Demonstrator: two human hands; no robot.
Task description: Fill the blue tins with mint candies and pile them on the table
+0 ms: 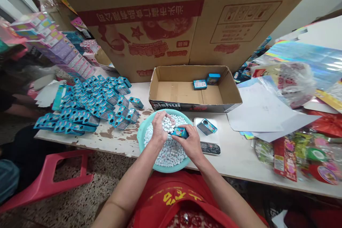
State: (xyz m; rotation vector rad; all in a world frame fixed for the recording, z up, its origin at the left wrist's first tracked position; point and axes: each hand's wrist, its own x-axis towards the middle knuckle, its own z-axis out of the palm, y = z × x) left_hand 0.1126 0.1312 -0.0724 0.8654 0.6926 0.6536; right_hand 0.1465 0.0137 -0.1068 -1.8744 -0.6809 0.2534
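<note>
A turquoise bowl point(141, 136) full of small white candies point(171, 153) stands at the table's front edge. Above it, my left hand point(159, 128) is cupped around a heap of the candies. My right hand point(191, 140) grips a small blue tin point(180, 132), tilted on its side with one end against the candies in my left palm. To the right, another blue tin point(207, 127) lies on a white kitchen scale point(210, 148). Behind the bowl is an open cardboard box point(171, 96) with two blue tins point(200, 84) inside.
Many blue tins point(91, 101) crowd the table's left side, with stacked pink and purple boxes point(61, 50) behind. A large carton point(160, 25) rises at the back. White paper sheets point(256, 108) and bagged sweets point(299, 153) lie right. A red stool point(50, 174) stands left.
</note>
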